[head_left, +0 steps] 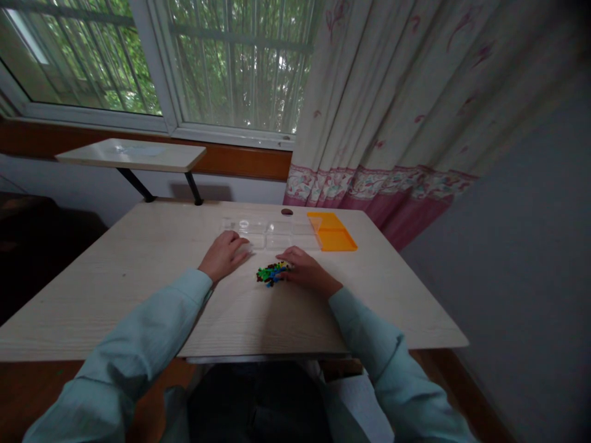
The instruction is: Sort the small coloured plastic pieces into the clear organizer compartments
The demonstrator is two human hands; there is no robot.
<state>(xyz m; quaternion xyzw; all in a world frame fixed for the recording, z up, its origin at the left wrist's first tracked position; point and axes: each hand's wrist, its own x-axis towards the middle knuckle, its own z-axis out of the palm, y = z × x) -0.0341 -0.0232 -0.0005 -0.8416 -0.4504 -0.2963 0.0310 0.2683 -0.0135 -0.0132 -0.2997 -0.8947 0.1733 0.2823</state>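
- Right up close, two green sleeves (pixel 152 332) are stretching out over the table (pixel 101 277), and dark clothing (pixel 258 400) is showing below its edge.
- A pale thing (pixel 360 400) is sitting beneath the tabletop on the right; any print on it is too faint to be read.
- Here's the centre of the action: the pile (pixel 268 274) is lying loose on the bare wood between the hands, its small pieces showing green, blue, yellow, red and dark.
- The right hand (pixel 307 271) is resting at the pile's right side, fingers part-curved over the pieces; whether they are pinching one, I can't tell.
- Over on the other side, the left hand (pixel 224 257) is reaching the clear tray's near left corner, thumb and forefinger standing a little apart; I can't tell whether they are gripping its rim.
- That clear tray (pixel 265 240) is lying just beyond the pile, its see-through walls forming several compartments.
- Alongside, the orange tray (pixel 339 237) is showing a raised rim and a ridge across it, its left edge meeting the clear one.
- Farther back, a dark disc (pixel 287 211) is marking the tabletop, and a shelf (pixel 180 160) is carrying a clear, flat thing (pixel 138 149).
- Behind it all, a flowered curtain (pixel 392 92) is hanging beside the window (pixel 161 67), where greenery (pixel 240 80) is showing through bars.
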